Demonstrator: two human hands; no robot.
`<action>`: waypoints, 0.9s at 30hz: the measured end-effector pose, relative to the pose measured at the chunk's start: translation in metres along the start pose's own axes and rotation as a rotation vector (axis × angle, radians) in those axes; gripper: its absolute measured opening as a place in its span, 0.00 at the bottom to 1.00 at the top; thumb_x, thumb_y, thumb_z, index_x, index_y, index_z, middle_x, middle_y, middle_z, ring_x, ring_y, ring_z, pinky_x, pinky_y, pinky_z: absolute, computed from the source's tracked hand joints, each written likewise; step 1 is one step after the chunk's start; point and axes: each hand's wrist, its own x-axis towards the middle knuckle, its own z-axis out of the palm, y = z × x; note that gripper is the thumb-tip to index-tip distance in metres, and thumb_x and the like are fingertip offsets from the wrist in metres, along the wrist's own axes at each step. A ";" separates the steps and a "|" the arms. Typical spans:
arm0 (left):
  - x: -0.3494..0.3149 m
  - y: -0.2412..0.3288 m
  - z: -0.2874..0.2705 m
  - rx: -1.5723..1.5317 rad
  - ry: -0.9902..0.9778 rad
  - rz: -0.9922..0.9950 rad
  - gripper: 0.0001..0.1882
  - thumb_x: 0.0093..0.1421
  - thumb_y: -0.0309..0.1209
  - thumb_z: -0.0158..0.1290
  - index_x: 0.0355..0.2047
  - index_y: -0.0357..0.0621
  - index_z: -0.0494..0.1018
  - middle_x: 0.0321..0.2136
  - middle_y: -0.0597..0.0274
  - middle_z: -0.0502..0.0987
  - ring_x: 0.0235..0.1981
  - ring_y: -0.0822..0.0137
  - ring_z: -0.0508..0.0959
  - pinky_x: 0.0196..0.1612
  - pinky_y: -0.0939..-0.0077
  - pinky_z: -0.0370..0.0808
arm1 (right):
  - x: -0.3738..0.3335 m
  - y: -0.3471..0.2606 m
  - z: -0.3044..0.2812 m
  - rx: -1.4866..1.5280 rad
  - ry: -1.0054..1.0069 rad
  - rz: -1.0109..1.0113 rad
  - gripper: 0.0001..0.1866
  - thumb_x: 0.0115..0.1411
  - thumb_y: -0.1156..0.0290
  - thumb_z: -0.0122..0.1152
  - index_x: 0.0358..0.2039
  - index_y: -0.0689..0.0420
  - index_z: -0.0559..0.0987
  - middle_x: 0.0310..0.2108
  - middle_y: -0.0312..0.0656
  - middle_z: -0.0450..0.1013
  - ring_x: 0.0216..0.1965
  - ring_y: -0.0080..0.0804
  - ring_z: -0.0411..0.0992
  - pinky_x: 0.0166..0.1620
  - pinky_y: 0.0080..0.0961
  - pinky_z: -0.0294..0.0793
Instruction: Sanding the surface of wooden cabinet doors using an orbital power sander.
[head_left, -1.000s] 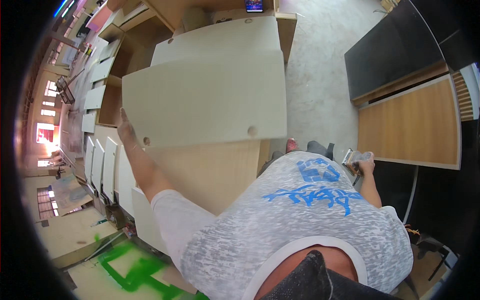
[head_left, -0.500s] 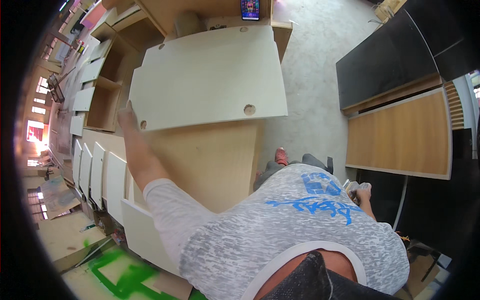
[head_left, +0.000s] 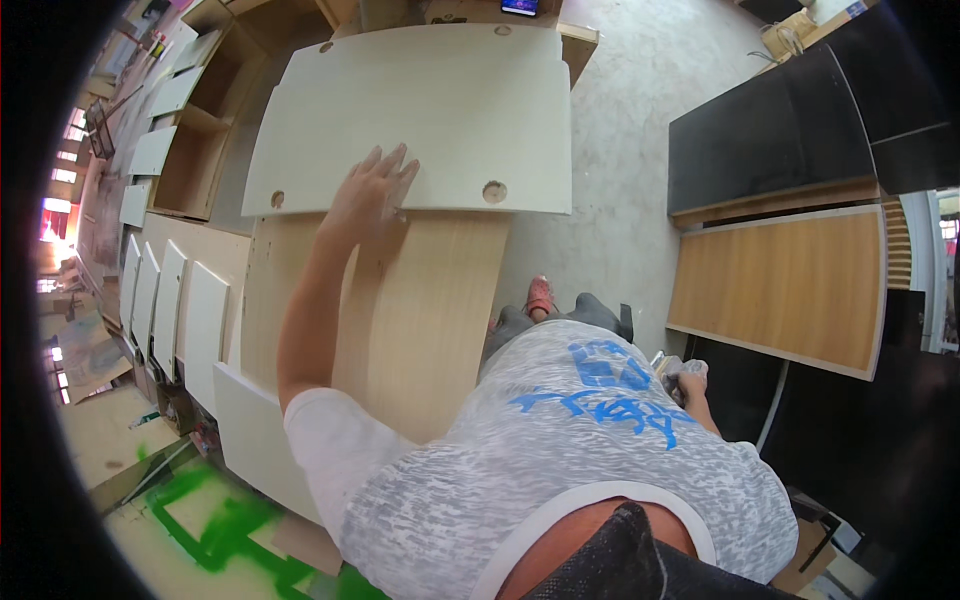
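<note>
A white panel with round holes near its corners lies on a pale wooden board in front of me. Over the panel's near edge rests my left hand, open, its fingers spread on the white face. Down at my right side, my right hand is closed around a small object with pale and metallic parts, too hidden by hand and shirt to name.
Several white panels stand in a row at the left, below open wooden cabinets. Black cabinets and a wood-faced panel stand at the right. A phone is propped at the far edge, beside grey floor.
My left hand has left the panel's left edge and moved right onto its near edge, fingers now spread. My right hand stays at my side with its object.
</note>
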 end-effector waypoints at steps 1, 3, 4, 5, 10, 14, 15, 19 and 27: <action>0.005 -0.001 0.000 0.061 -0.037 -0.007 0.41 0.41 0.33 0.63 0.58 0.57 0.62 0.60 0.59 0.59 0.58 0.48 0.61 0.59 0.61 0.61 | -0.002 -0.004 -0.002 -0.002 0.002 -0.001 0.47 0.33 0.68 0.72 0.56 0.46 0.59 0.50 0.51 0.67 0.54 0.48 0.65 0.55 0.35 0.65; 0.015 -0.014 0.005 0.030 -0.045 -0.003 0.41 0.41 0.33 0.63 0.58 0.56 0.62 0.60 0.59 0.59 0.58 0.47 0.61 0.59 0.61 0.62 | -0.014 -0.016 -0.009 -0.051 -0.010 -0.026 0.48 0.32 0.68 0.73 0.56 0.45 0.59 0.50 0.51 0.67 0.54 0.48 0.65 0.55 0.35 0.66; 0.020 -0.020 0.007 0.001 -0.050 0.005 0.40 0.42 0.33 0.63 0.58 0.55 0.62 0.60 0.59 0.58 0.59 0.47 0.60 0.59 0.62 0.62 | -0.011 -0.015 -0.007 -0.074 0.011 -0.038 0.48 0.32 0.67 0.73 0.56 0.45 0.59 0.51 0.51 0.67 0.54 0.47 0.65 0.55 0.35 0.66; 0.028 -0.021 0.001 0.001 -0.050 0.010 0.40 0.42 0.33 0.63 0.58 0.55 0.62 0.60 0.59 0.58 0.59 0.47 0.60 0.59 0.62 0.62 | -0.011 -0.013 -0.006 -0.070 0.012 -0.035 0.48 0.32 0.67 0.73 0.56 0.45 0.59 0.51 0.51 0.67 0.54 0.47 0.65 0.55 0.35 0.66; 0.051 -0.021 -0.003 0.016 -0.108 -0.030 0.37 0.47 0.41 0.59 0.58 0.50 0.60 0.61 0.55 0.56 0.59 0.45 0.58 0.59 0.61 0.61 | -0.022 -0.014 -0.004 -0.052 0.035 -0.087 0.49 0.32 0.66 0.73 0.57 0.45 0.58 0.50 0.55 0.66 0.53 0.52 0.65 0.55 0.37 0.66; 0.075 0.004 0.037 -0.011 -0.025 0.124 0.28 0.57 0.47 0.48 0.55 0.48 0.64 0.58 0.54 0.62 0.55 0.44 0.63 0.57 0.58 0.61 | -0.053 -0.008 -0.001 -0.043 0.113 -0.098 0.48 0.31 0.67 0.73 0.56 0.48 0.60 0.47 0.54 0.69 0.51 0.48 0.67 0.53 0.35 0.67; 0.083 0.017 0.044 -0.039 0.060 0.169 0.26 0.59 0.46 0.46 0.54 0.47 0.64 0.57 0.54 0.63 0.54 0.44 0.64 0.57 0.57 0.61 | -0.043 0.008 0.006 -0.036 0.136 -0.109 0.48 0.30 0.67 0.74 0.55 0.49 0.60 0.47 0.53 0.69 0.51 0.48 0.67 0.53 0.34 0.67; 0.103 0.086 0.052 -0.027 0.129 0.214 0.26 0.60 0.45 0.45 0.54 0.44 0.64 0.58 0.52 0.61 0.57 0.46 0.62 0.58 0.57 0.60 | -0.054 0.029 -0.005 -0.078 0.046 -0.078 0.51 0.32 0.65 0.74 0.58 0.47 0.56 0.51 0.52 0.66 0.54 0.49 0.64 0.56 0.36 0.64; 0.023 0.145 0.029 -0.371 -0.126 0.125 0.27 0.56 0.42 0.53 0.53 0.42 0.67 0.51 0.46 0.68 0.53 0.49 0.67 0.57 0.60 0.62 | -0.017 0.061 -0.014 -0.176 -0.024 -0.102 0.48 0.32 0.67 0.75 0.56 0.48 0.59 0.50 0.51 0.67 0.53 0.47 0.66 0.54 0.35 0.67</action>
